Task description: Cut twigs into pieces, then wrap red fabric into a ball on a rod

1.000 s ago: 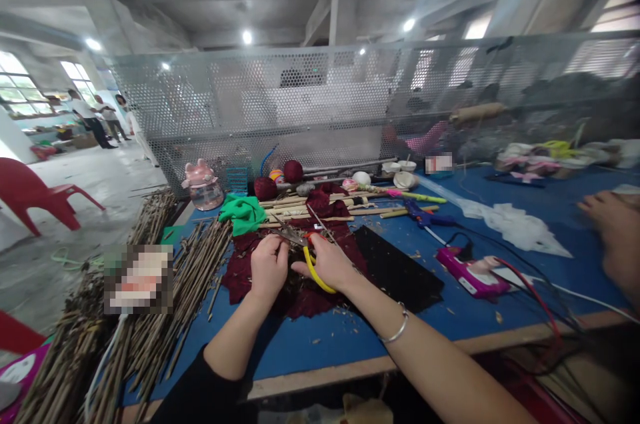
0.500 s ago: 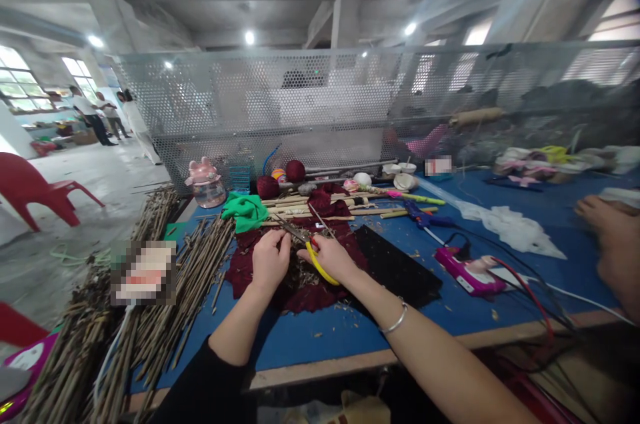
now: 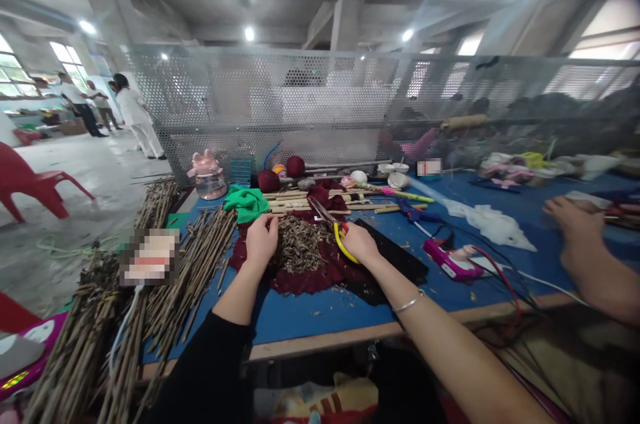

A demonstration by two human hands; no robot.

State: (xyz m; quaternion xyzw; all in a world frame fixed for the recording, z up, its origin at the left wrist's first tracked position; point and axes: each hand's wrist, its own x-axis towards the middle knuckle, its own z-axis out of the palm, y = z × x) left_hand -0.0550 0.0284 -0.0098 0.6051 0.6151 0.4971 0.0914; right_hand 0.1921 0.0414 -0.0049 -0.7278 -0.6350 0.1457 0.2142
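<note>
My right hand (image 3: pixel 362 243) grips scissors (image 3: pixel 338 235) by their yellow and red handles. The blades point up and to the left, over the far side of the dark red cloth (image 3: pixel 305 283). A heap of short chopped brown stem pieces (image 3: pixel 300 245) lies on that cloth, between my hands. Left of the heap, my left hand (image 3: pixel 262 237) is closed with its fingers pinched together; anything inside them is hidden. Close beyond it are a crumpled green cloth (image 3: pixel 247 204) and several pale sticks (image 3: pixel 285 201).
Long brown stalks (image 3: pixel 200 271) are piled at the left. A black sheet (image 3: pixel 395 254) lies right of the heap. Farther right are a blue glue gun (image 3: pixel 417 211), a magenta power strip (image 3: pixel 453 263) with cords, and another person's hand (image 3: pixel 575 221). A mesh screen (image 3: pixel 230 104) stands behind.
My hands have drawn apart: the right moved right with the scissors, the left slightly left and up. The chopped heap between them has come into full sight. The view has shifted a little.
</note>
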